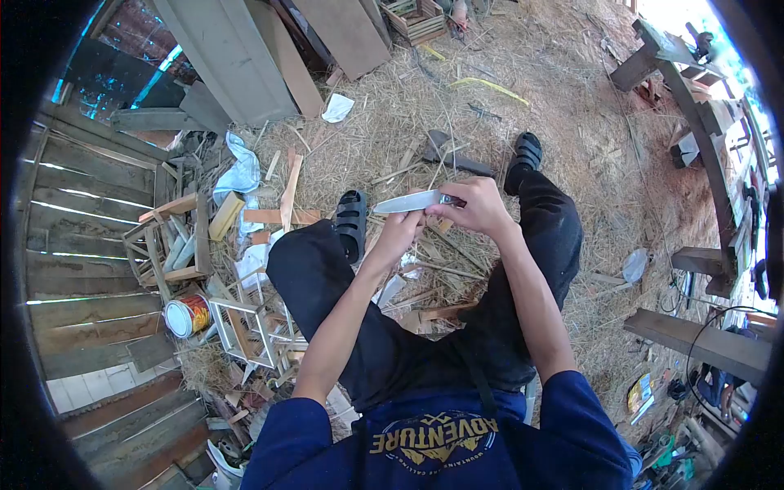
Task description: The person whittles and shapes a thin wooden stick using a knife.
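My right hand (482, 206) is closed round the handle of a knife (407, 202). Its broad, pale blade points left and lies across the top of my left hand (398, 234). The fingers of that left hand are curled just under the blade, close to the right fingertips. What they grip, if anything, is hidden; a thin pale strip shows near the two hands, but I cannot tell whether it is held. Beyond the hands, a dark flat piece (457, 155) lies on the straw-strewn ground.
Small wooden frames (249, 331), a paint can (188, 316) and wood offcuts (282, 216) lie to the left. Large boards (229, 57) lean at the back left. A wooden bench (694, 122) stands at the right. Shavings cover the ground between my sandalled feet.
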A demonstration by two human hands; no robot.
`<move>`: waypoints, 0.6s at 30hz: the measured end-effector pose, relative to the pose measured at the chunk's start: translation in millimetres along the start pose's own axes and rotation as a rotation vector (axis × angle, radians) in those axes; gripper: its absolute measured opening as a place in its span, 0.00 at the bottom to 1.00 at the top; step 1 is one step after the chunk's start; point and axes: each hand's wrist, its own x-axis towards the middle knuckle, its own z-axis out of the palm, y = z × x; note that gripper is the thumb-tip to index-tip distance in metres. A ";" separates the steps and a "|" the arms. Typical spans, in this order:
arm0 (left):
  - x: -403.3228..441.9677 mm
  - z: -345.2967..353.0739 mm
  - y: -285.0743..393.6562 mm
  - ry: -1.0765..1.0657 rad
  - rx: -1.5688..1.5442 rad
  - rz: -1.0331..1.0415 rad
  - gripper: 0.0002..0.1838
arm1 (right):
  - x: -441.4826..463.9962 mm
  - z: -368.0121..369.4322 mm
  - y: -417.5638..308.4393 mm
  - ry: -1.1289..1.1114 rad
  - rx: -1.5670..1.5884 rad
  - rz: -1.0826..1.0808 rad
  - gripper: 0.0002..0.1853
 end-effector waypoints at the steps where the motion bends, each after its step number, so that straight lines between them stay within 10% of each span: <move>1: -1.8 3.1 3.3 0.007 -0.011 0.000 0.10 | 0.1 0.0 0.3 0.000 -0.006 -0.001 0.21; 13: -6.1 -0.8 9.8 -0.046 -0.087 -0.030 0.14 | -7.5 -22.5 9.3 0.137 -0.124 0.040 0.20; 18: -37.4 0.1 4.6 -0.141 0.023 -0.030 0.13 | -15.5 -61.5 44.0 0.506 -0.273 0.616 0.19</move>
